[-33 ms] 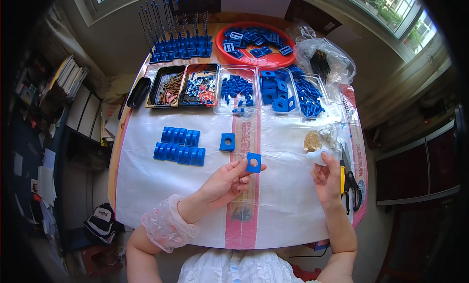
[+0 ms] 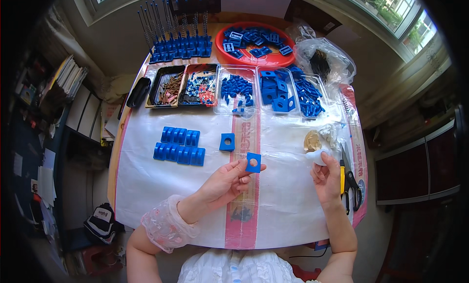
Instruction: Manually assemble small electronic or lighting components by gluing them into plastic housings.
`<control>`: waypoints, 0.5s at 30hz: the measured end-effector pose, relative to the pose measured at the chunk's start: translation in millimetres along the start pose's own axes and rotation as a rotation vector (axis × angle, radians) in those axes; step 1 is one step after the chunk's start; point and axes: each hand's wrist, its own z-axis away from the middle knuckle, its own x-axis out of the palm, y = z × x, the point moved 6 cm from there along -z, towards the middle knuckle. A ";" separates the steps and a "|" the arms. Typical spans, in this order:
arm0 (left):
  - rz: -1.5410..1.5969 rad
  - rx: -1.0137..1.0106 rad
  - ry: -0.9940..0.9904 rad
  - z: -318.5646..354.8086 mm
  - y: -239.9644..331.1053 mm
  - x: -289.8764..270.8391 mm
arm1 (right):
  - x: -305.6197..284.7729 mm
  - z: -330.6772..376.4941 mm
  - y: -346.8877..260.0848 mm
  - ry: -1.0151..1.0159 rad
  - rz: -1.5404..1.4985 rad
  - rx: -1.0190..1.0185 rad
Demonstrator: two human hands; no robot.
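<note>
Blue and square, a holed plate is pinched between thumb and fingers of the left hand, over the middle of the tabletop — its place unchanged from the earlier frame. The right hand pinches a small white rounded piece, likewise unmoved, near black-and-yellow scissors. Just beyond the plate lies another blue piece; farther left, two rows of blue parts sit as before.
</note>
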 end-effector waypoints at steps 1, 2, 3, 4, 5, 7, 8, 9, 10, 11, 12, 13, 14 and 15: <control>0.004 0.001 0.001 0.4 0.3 0.2 | 0.7 -0.2 0.8 0.005 0.002 0.003; 0.007 0.002 0.003 0.7 0.5 0.4 | 0.9 -0.6 1.3 0.010 0.004 0.006; 0.011 0.003 0.005 1.1 0.8 0.7 | 1.8 -1.3 1.6 -0.011 0.008 0.004; 0.007 0.004 0.016 1.4 1.3 1.5 | 1.3 -1.5 1.9 -0.029 0.012 0.002; 0.002 0.006 0.027 1.8 2.4 2.7 | 1.2 -1.4 2.0 -0.047 0.016 -0.001; -0.004 0.007 0.040 2.5 3.4 4.1 | 3.0 -1.0 2.6 -0.055 0.025 -0.004; -0.005 0.007 0.042 2.9 3.8 4.3 | 3.7 -1.1 3.0 -0.060 0.029 -0.005; -0.007 0.006 0.044 3.0 4.0 4.2 | 3.3 -1.4 3.2 -0.063 0.034 -0.007; -0.008 0.008 0.043 3.1 4.1 3.9 | 3.3 -1.8 3.5 -0.066 0.040 -0.008; -0.009 0.011 0.042 3.2 4.1 3.5 | 3.1 -2.2 4.0 -0.069 0.045 -0.010; -0.011 0.013 0.041 3.2 4.2 3.3 | 2.7 -2.4 4.8 -0.076 0.020 -0.007; -0.012 0.013 0.041 3.2 4.2 3.4 | 1.6 -2.1 5.6 -0.081 -0.004 -0.005; -0.014 0.013 0.041 3.2 4.3 3.6 | 0.4 -2.0 6.5 -0.086 -0.029 -0.003; -0.015 0.013 0.042 3.2 4.4 3.9 | -1.1 -2.6 7.5 -0.093 -0.030 -0.004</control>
